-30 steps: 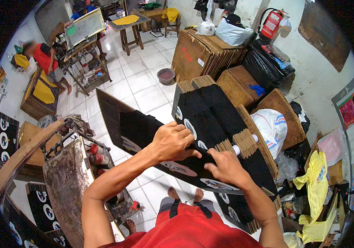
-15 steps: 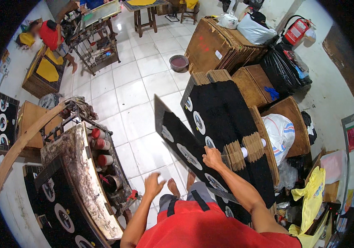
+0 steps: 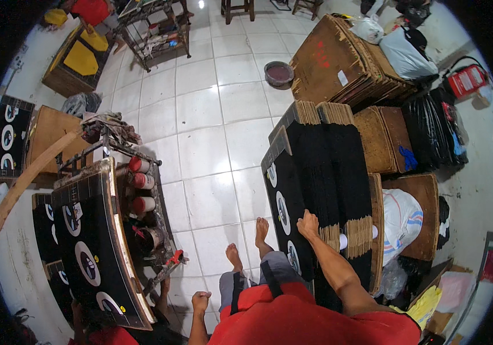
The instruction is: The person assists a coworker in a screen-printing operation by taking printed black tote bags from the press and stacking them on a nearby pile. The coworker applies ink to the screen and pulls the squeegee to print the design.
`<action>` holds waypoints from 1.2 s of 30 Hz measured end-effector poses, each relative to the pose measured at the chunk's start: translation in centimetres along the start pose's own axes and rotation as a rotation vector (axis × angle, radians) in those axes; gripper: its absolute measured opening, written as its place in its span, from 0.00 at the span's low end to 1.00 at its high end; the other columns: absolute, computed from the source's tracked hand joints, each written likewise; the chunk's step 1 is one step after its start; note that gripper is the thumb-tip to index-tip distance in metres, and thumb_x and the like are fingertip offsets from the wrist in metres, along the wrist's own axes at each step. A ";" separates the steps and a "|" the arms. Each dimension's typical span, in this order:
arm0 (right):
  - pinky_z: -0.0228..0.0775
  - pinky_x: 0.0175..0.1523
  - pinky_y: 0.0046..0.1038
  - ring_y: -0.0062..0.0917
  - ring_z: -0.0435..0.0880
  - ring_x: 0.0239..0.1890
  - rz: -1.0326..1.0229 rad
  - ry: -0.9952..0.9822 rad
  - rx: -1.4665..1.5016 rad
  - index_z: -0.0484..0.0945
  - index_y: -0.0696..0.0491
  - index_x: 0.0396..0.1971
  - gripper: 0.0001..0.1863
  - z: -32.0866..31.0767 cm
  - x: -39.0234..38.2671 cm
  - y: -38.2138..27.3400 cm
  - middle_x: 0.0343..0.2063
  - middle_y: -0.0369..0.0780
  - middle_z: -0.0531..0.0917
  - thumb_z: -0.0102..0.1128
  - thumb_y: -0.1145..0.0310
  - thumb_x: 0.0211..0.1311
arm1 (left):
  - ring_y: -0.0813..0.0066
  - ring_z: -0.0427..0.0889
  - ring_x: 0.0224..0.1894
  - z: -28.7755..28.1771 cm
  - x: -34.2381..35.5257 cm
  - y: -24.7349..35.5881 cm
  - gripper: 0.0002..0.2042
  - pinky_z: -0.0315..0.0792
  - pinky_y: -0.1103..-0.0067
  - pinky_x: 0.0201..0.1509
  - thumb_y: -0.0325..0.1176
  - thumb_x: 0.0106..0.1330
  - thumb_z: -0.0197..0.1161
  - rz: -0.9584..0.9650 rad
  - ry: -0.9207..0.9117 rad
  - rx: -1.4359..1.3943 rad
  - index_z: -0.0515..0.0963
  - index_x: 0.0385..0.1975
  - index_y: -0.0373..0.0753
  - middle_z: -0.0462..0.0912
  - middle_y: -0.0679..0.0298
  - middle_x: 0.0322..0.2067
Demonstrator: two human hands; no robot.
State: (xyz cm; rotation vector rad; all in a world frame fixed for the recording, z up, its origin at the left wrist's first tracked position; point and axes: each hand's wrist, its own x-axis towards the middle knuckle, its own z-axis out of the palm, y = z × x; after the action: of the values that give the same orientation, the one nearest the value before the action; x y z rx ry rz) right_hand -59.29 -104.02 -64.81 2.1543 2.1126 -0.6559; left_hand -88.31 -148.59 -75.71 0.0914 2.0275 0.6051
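My right hand (image 3: 308, 223) is closed at the edge of a board covered in black cloth (image 3: 290, 198), printed with a row of round white designs. That board rests against a row of similar black-covered boards (image 3: 320, 167) standing close together on my right. My left hand (image 3: 201, 299) hangs beside my thigh with its fingers curled in, and nothing shows in it. To the left, another black-cloth board with round prints (image 3: 77, 244) lies on the work table. A co-worker's hand (image 3: 78, 313) and red sleeve (image 3: 111, 336) show at that board's near end.
Paint tubs (image 3: 143, 181) stand on the rack beside the left table, with a red clamp-like piece (image 3: 176, 257) at its corner. A basin (image 3: 279, 74) sits on the tiled floor ahead. Brown boards (image 3: 333, 60), a white sack (image 3: 402, 221) and black bags (image 3: 433, 129) line the right wall.
The board in my right hand has swung from a tilt over the floor to rest against the row. My left hand has lowered. A black-cloth board now covers the left table's bare, stained top.
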 end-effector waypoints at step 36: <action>0.69 0.47 0.41 0.47 0.79 0.37 0.095 0.058 -0.071 0.71 0.64 0.36 0.16 5.2 20.3 -0.6 0.31 0.55 0.79 0.55 0.75 0.43 | 0.78 0.77 0.25 3.8 -5.1 10.2 0.07 0.67 0.83 0.28 0.31 0.53 0.64 -0.228 0.082 -0.409 0.75 0.26 0.37 0.79 0.66 0.23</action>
State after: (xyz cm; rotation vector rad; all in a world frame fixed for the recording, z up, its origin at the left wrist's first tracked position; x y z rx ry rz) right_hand -61.77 -86.53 -76.14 2.2454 2.0124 -0.5092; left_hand -84.32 -139.78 -68.56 -0.4086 1.9167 0.8728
